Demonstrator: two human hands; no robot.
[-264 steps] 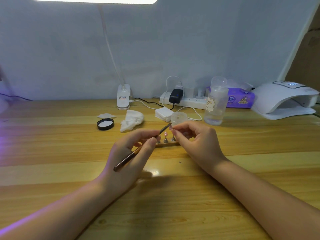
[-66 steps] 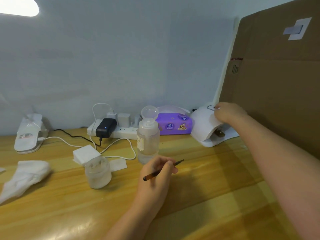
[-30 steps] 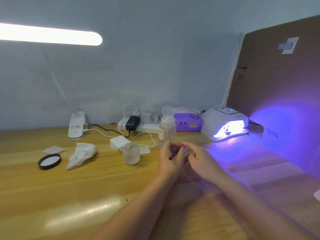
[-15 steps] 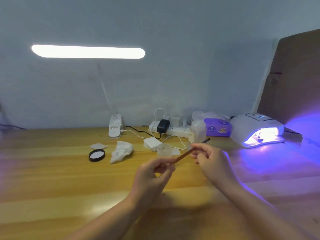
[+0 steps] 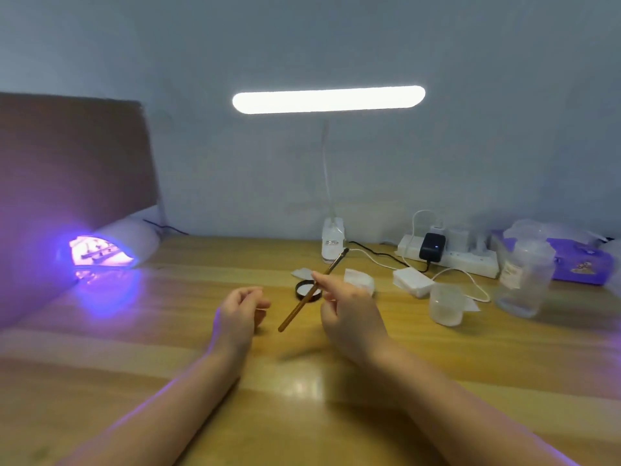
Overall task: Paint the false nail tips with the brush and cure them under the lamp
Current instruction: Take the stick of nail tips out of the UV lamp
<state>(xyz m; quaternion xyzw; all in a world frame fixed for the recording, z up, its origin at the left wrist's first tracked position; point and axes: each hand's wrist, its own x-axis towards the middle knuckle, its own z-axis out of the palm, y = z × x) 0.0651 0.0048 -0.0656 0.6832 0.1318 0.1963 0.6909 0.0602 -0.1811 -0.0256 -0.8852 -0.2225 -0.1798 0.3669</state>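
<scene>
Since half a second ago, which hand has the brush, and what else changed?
The brush passed from the left hand, now loosely curled and holding nothing, to the right hand. The curing lamp stays lit purple.

Dim, motion-blurred frame. Overexposed desk lamp bar (image 5: 328, 99) lights from above; curing lamp (image 5: 111, 245) casts violet glare across the counter (image 5: 302, 415).
</scene>
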